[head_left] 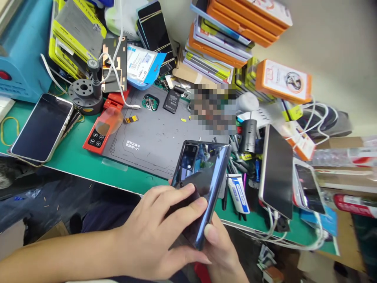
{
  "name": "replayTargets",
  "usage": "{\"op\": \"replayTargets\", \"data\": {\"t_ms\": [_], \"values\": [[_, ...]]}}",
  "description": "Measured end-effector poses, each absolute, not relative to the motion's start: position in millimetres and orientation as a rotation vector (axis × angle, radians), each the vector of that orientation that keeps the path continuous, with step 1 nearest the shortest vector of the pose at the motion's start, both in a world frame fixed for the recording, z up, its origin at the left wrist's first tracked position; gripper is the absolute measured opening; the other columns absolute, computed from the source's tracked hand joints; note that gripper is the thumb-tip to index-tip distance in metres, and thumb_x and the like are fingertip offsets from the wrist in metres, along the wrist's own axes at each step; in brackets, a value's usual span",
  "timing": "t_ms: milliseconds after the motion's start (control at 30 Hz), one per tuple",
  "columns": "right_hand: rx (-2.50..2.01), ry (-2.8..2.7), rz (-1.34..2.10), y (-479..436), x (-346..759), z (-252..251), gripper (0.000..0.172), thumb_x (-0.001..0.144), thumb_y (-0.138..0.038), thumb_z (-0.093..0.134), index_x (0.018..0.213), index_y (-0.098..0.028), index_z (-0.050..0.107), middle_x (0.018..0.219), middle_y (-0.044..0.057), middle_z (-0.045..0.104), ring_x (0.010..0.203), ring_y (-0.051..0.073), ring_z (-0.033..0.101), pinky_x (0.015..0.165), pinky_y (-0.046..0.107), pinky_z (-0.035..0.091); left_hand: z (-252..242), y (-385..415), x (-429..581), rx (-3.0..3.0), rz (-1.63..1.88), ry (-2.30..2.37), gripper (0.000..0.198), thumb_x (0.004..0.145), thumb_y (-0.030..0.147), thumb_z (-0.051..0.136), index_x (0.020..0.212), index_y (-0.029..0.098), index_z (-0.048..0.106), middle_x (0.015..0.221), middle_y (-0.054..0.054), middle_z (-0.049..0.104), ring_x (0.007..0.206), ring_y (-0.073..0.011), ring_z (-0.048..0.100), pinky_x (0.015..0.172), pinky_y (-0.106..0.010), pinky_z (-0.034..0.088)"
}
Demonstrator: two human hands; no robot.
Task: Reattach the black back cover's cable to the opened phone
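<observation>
- Left hand (160, 232): fingers curled over the lower back of a glossy dark-blue glass-backed smartphone (203, 177), gripping it.
- Right hand (220, 247): mostly hidden beneath the phone, thumb pressed to its right edge, closed around it.
- Smartphone: camera side up, held tilted above the near edge of the green bench mat (88, 161).
- Grey repair mat (159, 137): just beyond the phone.
- White-framed phone (278, 171): propped to the right, cable attached.
- Silver-edged phone (43, 125): lying far left.
</observation>
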State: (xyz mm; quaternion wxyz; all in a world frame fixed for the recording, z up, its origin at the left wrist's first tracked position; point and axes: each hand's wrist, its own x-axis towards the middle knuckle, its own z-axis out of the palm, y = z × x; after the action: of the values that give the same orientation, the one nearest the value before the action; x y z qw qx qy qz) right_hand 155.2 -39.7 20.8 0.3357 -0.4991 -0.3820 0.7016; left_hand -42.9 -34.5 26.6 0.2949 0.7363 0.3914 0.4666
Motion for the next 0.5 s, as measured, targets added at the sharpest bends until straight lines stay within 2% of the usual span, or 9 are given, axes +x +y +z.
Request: {"op": "replayTargets", "data": {"t_ms": [100, 233, 300, 400, 500], "values": [[-1.222, -1.010, 1.854, -42.3, 161.0, 18.0, 0.070, 0.087, -0.069, 0.071, 0.139, -0.024, 0.063, 0.140, 0.013, 0.062, 0.126, 0.031, 0.064, 0.109, 0.047, 0.055, 27.5, -27.5, -50.8, 2.049, 1.247, 0.981, 0.065, 0.103, 0.061, 0.057, 0.146, 0.012, 0.052, 0.144, -0.018, 0.062, 0.131, -0.0262, 0.057, 0.111, -0.040, 0.048], [-1.154, -1.079, 1.884, -42.9, 164.7, 16.0, 0.069, 0.086, -0.065, 0.074, 0.140, -0.023, 0.062, 0.144, 0.014, 0.059, 0.131, 0.033, 0.061, 0.111, 0.045, 0.053, 33.9, -11.5, -63.0, 2.031, 1.232, 0.955, 0.049, 0.109, 0.045, 0.051, 0.147, 0.013, 0.052, 0.128, -0.014, 0.070, 0.120, -0.0215, 0.063, 0.107, -0.036, 0.051], [-1.109, -1.117, 1.920, -42.0, 162.5, 18.1, 0.070, 0.086, -0.066, 0.072, 0.141, -0.024, 0.061, 0.144, 0.013, 0.059, 0.131, 0.035, 0.060, 0.111, 0.045, 0.053, 35.6, -4.0, -66.5, 2.080, 1.268, 1.001, 0.050, 0.108, 0.045, 0.054, 0.146, 0.013, 0.053, 0.130, -0.015, 0.068, 0.125, -0.0235, 0.062, 0.112, -0.039, 0.050], [-1.048, -1.162, 1.993, -39.5, 154.9, 26.0, 0.072, 0.086, -0.069, 0.070, 0.140, -0.022, 0.061, 0.137, 0.015, 0.063, 0.126, 0.036, 0.063, 0.105, 0.046, 0.056, 35.0, 5.1, -69.4, 2.178, 1.330, 0.924, 0.057, 0.103, 0.052, 0.061, 0.143, 0.012, 0.053, 0.154, -0.025, 0.053, 0.151, -0.0319, 0.045, 0.124, -0.050, 0.043], [-1.030, -1.198, 2.026, -37.0, 147.9, 35.2, 0.075, 0.084, -0.071, 0.070, 0.139, -0.020, 0.062, 0.133, 0.017, 0.064, 0.123, 0.037, 0.065, 0.103, 0.048, 0.058, 33.8, 12.1, -72.2, 2.208, 1.316, 0.815, 0.065, 0.101, 0.055, 0.063, 0.147, 0.013, 0.045, 0.164, -0.029, 0.041, 0.162, -0.0335, 0.030, 0.127, -0.057, 0.038]]}}
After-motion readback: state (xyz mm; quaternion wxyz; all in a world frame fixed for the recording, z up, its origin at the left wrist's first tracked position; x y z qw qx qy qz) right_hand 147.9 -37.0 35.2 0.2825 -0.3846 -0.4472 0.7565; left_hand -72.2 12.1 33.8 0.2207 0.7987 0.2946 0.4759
